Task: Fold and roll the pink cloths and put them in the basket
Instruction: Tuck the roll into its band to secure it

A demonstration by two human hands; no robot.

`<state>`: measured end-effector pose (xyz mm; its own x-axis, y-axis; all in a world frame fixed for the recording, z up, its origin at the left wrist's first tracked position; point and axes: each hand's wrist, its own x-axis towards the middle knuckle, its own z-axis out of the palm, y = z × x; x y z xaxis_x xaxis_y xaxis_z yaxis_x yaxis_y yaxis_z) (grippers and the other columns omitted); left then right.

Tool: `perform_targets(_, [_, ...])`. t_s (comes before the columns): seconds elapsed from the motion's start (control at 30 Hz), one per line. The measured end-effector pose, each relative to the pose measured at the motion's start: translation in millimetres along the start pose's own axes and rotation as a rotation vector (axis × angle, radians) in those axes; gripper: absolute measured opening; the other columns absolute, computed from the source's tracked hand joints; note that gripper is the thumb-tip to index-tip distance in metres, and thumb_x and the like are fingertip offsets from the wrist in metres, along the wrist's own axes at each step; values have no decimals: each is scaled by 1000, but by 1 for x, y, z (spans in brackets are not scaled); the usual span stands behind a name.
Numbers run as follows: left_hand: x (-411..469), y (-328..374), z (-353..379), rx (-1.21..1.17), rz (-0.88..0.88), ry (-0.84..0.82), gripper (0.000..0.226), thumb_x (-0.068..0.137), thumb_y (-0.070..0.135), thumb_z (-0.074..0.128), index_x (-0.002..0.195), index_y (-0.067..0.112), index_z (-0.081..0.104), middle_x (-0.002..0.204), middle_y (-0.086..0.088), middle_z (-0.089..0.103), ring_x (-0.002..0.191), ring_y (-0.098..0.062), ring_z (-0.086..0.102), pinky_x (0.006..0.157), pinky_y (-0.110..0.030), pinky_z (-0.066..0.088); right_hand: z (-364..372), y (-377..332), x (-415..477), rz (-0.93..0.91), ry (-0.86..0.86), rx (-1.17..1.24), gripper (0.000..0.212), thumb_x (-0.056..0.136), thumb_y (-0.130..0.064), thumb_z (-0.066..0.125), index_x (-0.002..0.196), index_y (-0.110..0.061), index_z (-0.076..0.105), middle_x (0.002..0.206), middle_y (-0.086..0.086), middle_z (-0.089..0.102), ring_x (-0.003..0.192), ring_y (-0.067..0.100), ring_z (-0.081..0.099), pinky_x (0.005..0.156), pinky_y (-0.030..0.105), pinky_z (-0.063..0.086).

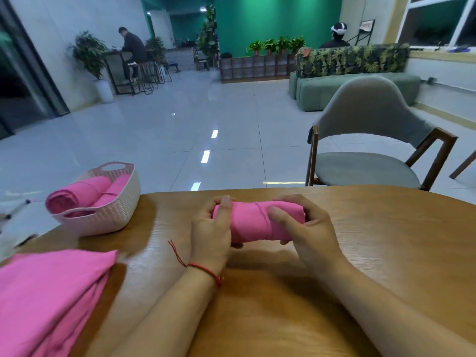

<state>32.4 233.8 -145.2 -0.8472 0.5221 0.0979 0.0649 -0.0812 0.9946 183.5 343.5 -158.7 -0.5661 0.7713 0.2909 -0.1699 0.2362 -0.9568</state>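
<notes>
You are gripping the rolled pink cloth (pixel 253 221) with both hands, left hand (pixel 211 233) and right hand (pixel 307 228), above the tabletop (pixel 360 253).

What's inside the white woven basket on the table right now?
The white woven plastic basket holds a fat rolled pink cloth beside a slimmer rolled pink cloth. Its wall hides their undersides and anything beneath.

One wide-angle camera sits on the person's head, looking forward and down across the desk (pixel 373 253). It is close in: both forearms enter from the frame's bottom edge, and the left hand (pixel 211 233) and right hand (pixel 306 228) lie mid-frame, near the desk's far edge. Beyond that edge the view runs out over the floor (pixel 154 137) to the green wall (pixel 270 21).
</notes>
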Motion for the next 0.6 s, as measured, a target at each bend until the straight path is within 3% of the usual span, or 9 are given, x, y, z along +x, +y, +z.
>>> perform_targets(0.1, [-12, 12, -12, 6, -1, 22, 28, 106, 43, 55, 97, 29, 77, 105, -5, 68, 89, -31, 72, 48, -37, 56, 11, -9, -10, -22, 4, 56, 27, 92, -35, 75, 118, -26, 75, 111, -1, 71, 98, 26, 70, 57, 39, 59])
perform_targets(0.23, [-20, 32, -39, 60, 58, 89, 43, 110, 46, 42, 92, 30, 78, 104, -4, 71, 96, -31, 70, 47, -35, 55, 35, -19, -21, 39, 6, 47, 31, 107, -52, 55, 119, -31, 74, 113, -9, 68, 100, 26, 68, 61, 40, 62])
perform_targets(0.33, [-17, 47, -66, 118, 138, 144, 45, 110, 41, 43, 89, 28, 80, 100, -1, 73, 96, -29, 69, 46, -44, 58, 57, -29, -25, 51, -36, 74, 28, 112, -37, 50, 121, -32, 75, 118, -10, 69, 106, 23, 68, 66, 39, 62])
perform_targets(0.43, [-9, 65, -99, 194, 198, 157, 45, 109, 39, 40, 90, 27, 79, 100, 2, 72, 96, -29, 68, 50, -49, 60, 85, -47, -25, 38, -100, 119, 35, 113, -21, 45, 119, -34, 77, 117, -16, 71, 109, 16, 68, 76, 45, 63])
perform_targets(0.53, [3, 87, -132, 228, 194, 210, 39, 108, 33, 44, 91, 23, 78, 99, -1, 73, 92, -26, 69, 43, -35, 55, 115, -62, -27, 55, -202, 117, 33, 113, -27, 45, 122, -40, 74, 121, -15, 71, 112, 16, 68, 86, 53, 64])
perform_targets(0.6, [17, 96, -159, 265, 172, 273, 33, 103, 34, 50, 91, 24, 80, 96, 1, 75, 91, -24, 70, 48, -36, 57, 133, -67, -30, 64, -354, 90, 27, 110, -36, 54, 130, -46, 68, 125, -16, 70, 115, 12, 67, 93, 47, 63])
